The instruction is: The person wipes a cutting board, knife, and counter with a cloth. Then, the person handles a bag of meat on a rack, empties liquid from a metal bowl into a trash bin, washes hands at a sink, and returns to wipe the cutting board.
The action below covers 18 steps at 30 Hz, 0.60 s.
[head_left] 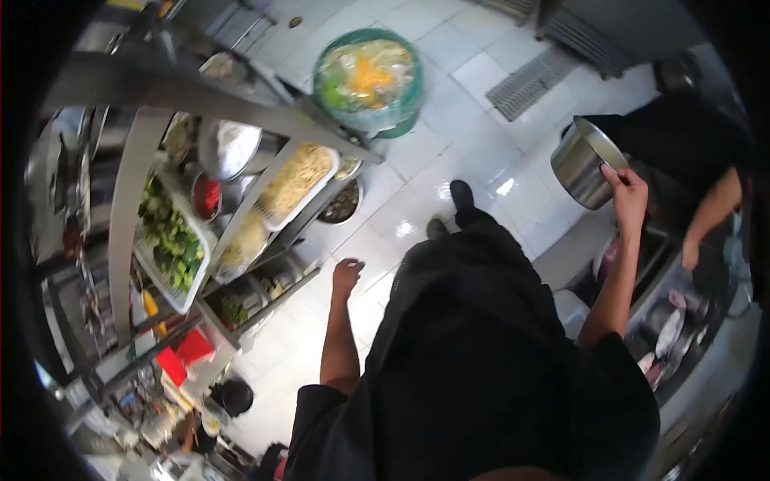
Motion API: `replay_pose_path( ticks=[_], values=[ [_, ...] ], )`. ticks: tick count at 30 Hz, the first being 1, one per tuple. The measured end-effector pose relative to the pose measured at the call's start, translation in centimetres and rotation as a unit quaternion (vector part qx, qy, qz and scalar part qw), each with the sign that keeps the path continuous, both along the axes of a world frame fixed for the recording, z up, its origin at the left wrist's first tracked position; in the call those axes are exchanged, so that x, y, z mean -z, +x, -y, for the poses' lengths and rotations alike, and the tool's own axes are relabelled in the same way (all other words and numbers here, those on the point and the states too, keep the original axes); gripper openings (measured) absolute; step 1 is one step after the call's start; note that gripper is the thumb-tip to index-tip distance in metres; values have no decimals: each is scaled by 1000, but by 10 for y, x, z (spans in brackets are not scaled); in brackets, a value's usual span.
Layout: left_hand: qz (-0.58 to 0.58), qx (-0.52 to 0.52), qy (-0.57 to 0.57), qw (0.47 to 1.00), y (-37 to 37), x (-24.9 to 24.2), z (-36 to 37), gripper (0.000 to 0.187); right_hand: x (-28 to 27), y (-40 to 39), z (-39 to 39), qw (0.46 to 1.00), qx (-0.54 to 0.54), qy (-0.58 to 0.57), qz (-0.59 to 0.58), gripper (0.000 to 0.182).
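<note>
My right hand [628,192] grips the rim of a deep, round metal pot [579,170], thumb and fingers pinching its edge. The pot is tilted, and only part of its inner wall shows; what it holds, if anything, I cannot see. Out over the tiled floor hangs my left hand [346,278], away from any surface. Its fingers are loosely curled, and I make out nothing in them.
A green bin [409,112] with a lining bag of waste stands ahead. Shelves on the left carry a basket of leafy greens [172,252] and a tray of noodles [301,180]. To the right, a co-worker's arm [714,212] reaches over a sink. A floor drain [533,84] lies ahead right.
</note>
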<state>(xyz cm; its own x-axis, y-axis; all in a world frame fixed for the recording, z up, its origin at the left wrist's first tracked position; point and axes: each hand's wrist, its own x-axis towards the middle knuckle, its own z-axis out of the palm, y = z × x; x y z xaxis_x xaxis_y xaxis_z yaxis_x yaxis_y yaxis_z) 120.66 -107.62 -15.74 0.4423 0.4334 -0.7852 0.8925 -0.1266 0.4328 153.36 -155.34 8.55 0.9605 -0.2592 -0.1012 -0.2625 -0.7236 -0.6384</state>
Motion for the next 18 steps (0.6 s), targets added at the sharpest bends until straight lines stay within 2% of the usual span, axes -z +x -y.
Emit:
replay_pose_path(
  ticks=[2,3,5,6,8,9,10,12,14,15,16,18],
  values=[
    [17,-45,-41,998,-24,30,-7,36,-17,-20,39,998,68,-6,15,37],
    [67,-33,-64,995,-41,49,-13,34,-36,-32,45,995,94,-30,16,35],
    [10,13,-43,999,-50,60,-16,35,-60,-52,67,986,154,-63,28,30],
    [-39,-41,-42,998,-54,63,-13,36,-66,-59,85,981,166,-98,28,30],
    [-80,-37,-60,994,-52,65,-13,37,-81,-76,118,969,187,-157,19,32],
    [-71,-25,-63,995,-49,65,-13,36,-90,-81,127,951,211,-224,29,32],
    [-65,-16,-64,996,-48,65,-14,36,-98,-87,141,955,259,-139,29,36],
    [-61,-34,-71,995,-43,71,-16,36,-130,-99,145,933,313,-175,-11,34],
    [-42,-61,-76,994,-37,74,-19,36,-111,-118,252,937,342,-51,56,30],
    [-33,-51,-67,996,-20,46,-10,36,-116,-123,330,925,376,-4,-50,26],
    [-23,-42,-57,997,-2,15,0,36,-123,-121,374,918,382,-17,-105,25],
    [2,-77,-63,995,-15,30,-1,36,-124,-111,421,912,350,-107,-186,24]
  ],
)
